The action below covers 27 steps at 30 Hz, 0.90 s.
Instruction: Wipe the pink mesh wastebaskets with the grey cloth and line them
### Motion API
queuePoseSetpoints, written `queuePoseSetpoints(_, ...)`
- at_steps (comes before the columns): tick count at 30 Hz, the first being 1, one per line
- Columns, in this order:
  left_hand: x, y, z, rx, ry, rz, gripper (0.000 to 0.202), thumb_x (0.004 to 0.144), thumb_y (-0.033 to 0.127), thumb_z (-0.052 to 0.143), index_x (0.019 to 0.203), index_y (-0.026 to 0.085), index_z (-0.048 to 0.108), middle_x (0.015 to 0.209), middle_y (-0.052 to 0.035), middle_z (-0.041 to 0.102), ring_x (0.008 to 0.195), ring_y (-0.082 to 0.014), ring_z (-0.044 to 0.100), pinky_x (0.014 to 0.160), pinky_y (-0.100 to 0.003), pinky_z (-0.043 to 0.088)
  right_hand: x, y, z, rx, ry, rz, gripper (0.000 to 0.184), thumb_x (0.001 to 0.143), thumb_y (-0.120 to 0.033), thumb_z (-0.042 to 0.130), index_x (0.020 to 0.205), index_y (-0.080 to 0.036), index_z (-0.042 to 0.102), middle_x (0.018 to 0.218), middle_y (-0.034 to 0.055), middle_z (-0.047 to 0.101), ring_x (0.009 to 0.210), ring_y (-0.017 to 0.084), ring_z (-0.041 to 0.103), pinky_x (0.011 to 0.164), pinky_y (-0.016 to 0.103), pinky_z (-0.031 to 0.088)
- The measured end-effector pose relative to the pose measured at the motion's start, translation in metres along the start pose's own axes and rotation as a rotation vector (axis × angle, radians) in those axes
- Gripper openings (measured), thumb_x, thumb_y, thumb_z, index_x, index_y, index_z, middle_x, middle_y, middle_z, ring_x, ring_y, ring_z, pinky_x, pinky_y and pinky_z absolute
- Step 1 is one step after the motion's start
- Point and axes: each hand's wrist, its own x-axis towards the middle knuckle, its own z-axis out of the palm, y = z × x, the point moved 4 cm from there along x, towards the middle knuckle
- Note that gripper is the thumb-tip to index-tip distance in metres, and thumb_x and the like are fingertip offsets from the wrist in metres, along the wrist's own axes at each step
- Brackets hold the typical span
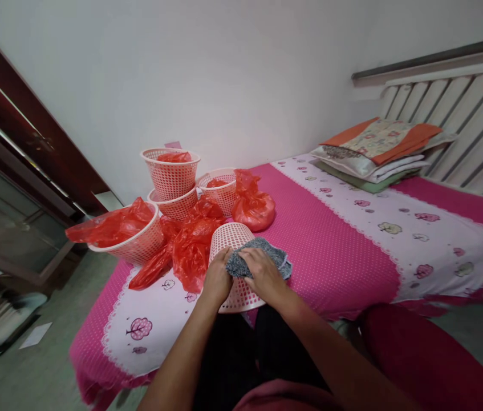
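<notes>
A pale pink perforated plastic basket lies tipped on the bed's front edge, its wide rim toward my lap. My left hand holds the side of this basket, fingertips near a grey cloth. With bent fingers, my right hand grips the cloth and presses it against the basket's wall. Part of the basket is hidden behind my hands and the cloth. Just beyond it sit a knotted red plastic bag and a crumpled red bag.
Several similar baskets with red bags, including a stacked pair and a tilted basket, stand at left. Folded bedding lies by the radiator. A dark red round stool is at right; the bedspread is pink.
</notes>
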Motion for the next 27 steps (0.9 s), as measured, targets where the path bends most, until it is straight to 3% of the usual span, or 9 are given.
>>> queuePoseSetpoints(5, 0.003, 0.003, 0.009, 0.058, 0.009, 0.001, 0.062, 0.086, -0.002, 0.048, 0.144, 0.012, 0.065, 0.150, -0.0201, 0.066, 0.143, -0.0297, 0.061, 0.123, -0.053, 0.048, -0.004, 0.020, 0.005, -0.120, 0.014, 0.076, 0.069, 0.071, 0.003, 0.060, 0.136, -0.020, 0.063, 0.132, 0.0155, 0.068, 0.117, 0.036, 0.059, 0.097, 0.053, 0.050)
queuePoseSetpoints(11, 0.001, 0.002, 0.013, 0.064, 0.008, -0.007, 0.058, 0.092, 0.000, 0.047, 0.146, 0.014, 0.063, 0.152, -0.0188, 0.065, 0.145, -0.0300, 0.060, 0.122, -0.054, 0.049, -0.020, 0.031, 0.008, -0.131, 0.112, 0.084, 0.073, 0.072, 0.004, 0.053, 0.139, -0.025, 0.061, 0.129, 0.0117, 0.066, 0.119, 0.032, 0.058, 0.099, 0.048, 0.047)
queuePoseSetpoints(16, -0.005, -0.002, 0.013, 0.087, 0.015, -0.005, 0.062, 0.090, -0.002, 0.044, 0.149, 0.011, 0.061, 0.154, -0.0199, 0.063, 0.147, -0.0298, 0.057, 0.124, -0.054, 0.047, -0.037, 0.048, 0.012, -0.112, 0.190, 0.128, 0.060, 0.078, 0.000, 0.056, 0.133, -0.023, 0.061, 0.119, 0.0113, 0.064, 0.115, 0.032, 0.059, 0.101, 0.049, 0.050)
queuePoseSetpoints(22, -0.009, -0.008, 0.007, 0.045, 0.031, -0.052, 0.059, 0.095, 0.004, 0.044, 0.149, 0.017, 0.063, 0.154, -0.0143, 0.064, 0.147, -0.0273, 0.058, 0.126, -0.053, 0.046, -0.060, 0.078, 0.017, 0.016, 0.304, 0.206, 0.032, 0.086, -0.010, 0.059, 0.114, -0.024, 0.064, 0.105, 0.0077, 0.064, 0.103, 0.029, 0.061, 0.093, 0.046, 0.055)
queuePoseSetpoints(25, -0.008, -0.009, 0.004, 0.032, 0.033, -0.079, 0.055, 0.098, 0.006, 0.043, 0.148, 0.016, 0.064, 0.153, -0.0148, 0.065, 0.147, -0.0273, 0.058, 0.126, -0.052, 0.046, -0.078, 0.095, 0.025, 0.106, 0.373, 0.327, 0.015, 0.088, -0.022, 0.066, 0.102, -0.024, 0.063, 0.099, 0.0057, 0.065, 0.097, 0.027, 0.062, 0.090, 0.044, 0.057)
queuePoseSetpoints(27, -0.008, -0.011, 0.002, 0.025, 0.034, -0.086, 0.055, 0.098, 0.006, 0.043, 0.147, 0.015, 0.065, 0.153, -0.0155, 0.065, 0.146, -0.0279, 0.058, 0.125, -0.053, 0.046, -0.091, 0.106, 0.033, 0.202, 0.412, 0.466, 0.017, 0.088, -0.032, 0.071, 0.101, -0.025, 0.064, 0.096, 0.0048, 0.068, 0.093, 0.025, 0.065, 0.087, 0.042, 0.059)
